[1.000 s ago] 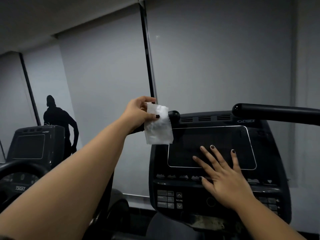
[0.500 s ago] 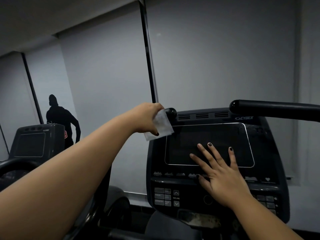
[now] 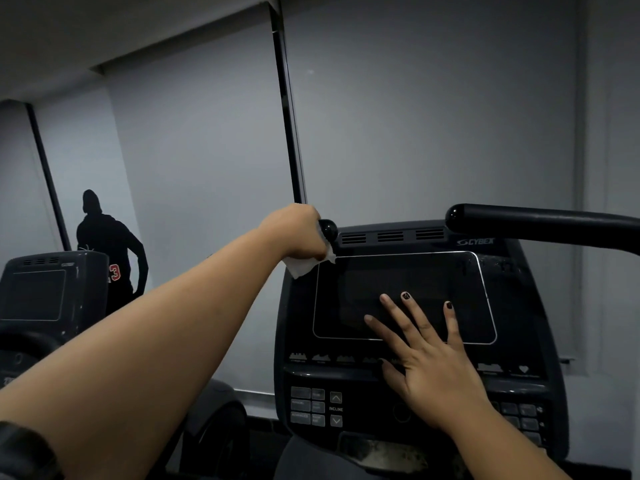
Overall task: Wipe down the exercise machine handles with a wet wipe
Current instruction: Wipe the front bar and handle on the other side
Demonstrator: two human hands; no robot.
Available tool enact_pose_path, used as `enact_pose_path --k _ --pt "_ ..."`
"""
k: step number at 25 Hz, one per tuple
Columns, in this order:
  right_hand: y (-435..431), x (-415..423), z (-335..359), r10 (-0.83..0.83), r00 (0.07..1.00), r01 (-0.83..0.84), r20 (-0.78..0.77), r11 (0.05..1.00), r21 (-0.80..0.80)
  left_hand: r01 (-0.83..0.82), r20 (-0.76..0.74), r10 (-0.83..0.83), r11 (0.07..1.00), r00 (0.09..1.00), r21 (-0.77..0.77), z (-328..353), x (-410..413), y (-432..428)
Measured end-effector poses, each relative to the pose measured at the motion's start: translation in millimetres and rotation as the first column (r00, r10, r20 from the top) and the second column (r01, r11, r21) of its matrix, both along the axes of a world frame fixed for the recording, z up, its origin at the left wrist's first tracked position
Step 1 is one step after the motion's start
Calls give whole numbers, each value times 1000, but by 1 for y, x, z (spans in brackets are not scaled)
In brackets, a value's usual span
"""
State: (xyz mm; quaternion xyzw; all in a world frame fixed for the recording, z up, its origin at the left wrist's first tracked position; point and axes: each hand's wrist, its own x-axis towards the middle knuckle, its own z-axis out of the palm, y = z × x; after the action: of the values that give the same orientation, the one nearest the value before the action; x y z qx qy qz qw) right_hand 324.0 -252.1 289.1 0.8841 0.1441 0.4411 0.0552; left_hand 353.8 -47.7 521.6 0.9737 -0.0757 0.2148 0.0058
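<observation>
At frame centre, my left hand (image 3: 297, 233) is curled round the left handle (image 3: 327, 229), just short of its rounded end. The wet wipe (image 3: 302, 267) is clamped under my fingers, its white edge hanging below the fist. My right hand (image 3: 433, 368) lies flat, fingers spread, on the console screen (image 3: 398, 282), lower right.

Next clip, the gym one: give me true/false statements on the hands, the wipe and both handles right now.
1. The left hand grips the white wet wipe around the short black left handle. True.
2. The right hand is curled round a handle. False: it lies flat, fingers spread, on the dark console screen; the long black right handle is untouched.
3. The wipe covers the left handle's rounded tip. False: the tip shows bare beyond the hand.
4. A loose corner of the wipe hangs below the left hand. True.
</observation>
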Motion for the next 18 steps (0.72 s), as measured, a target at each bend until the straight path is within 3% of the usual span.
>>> enact_pose_path --k 2,5,7,14,18 --pt "-1 -2 1 -2 1000 2 -8 1000 -6 51 84 -53 998 995 21 -5 -1 -6" --pt "0 -3 2 -6 1000 6 -15 1000 -7 122 339 -157 985 927 124 -24 2 -3" --pt "0 -4 2 -5 1000 4 -17 1000 -5 111 408 -179 976 895 185 -33 3 16" --pt "-1 -3 2 -25 999 24 -21 999 -22 -125 406 67 985 912 116 -49 1 111" --pt "-1 -3 3 -26 1000 26 -12 999 -21 -191 287 172 981 942 40 -46 1 121"
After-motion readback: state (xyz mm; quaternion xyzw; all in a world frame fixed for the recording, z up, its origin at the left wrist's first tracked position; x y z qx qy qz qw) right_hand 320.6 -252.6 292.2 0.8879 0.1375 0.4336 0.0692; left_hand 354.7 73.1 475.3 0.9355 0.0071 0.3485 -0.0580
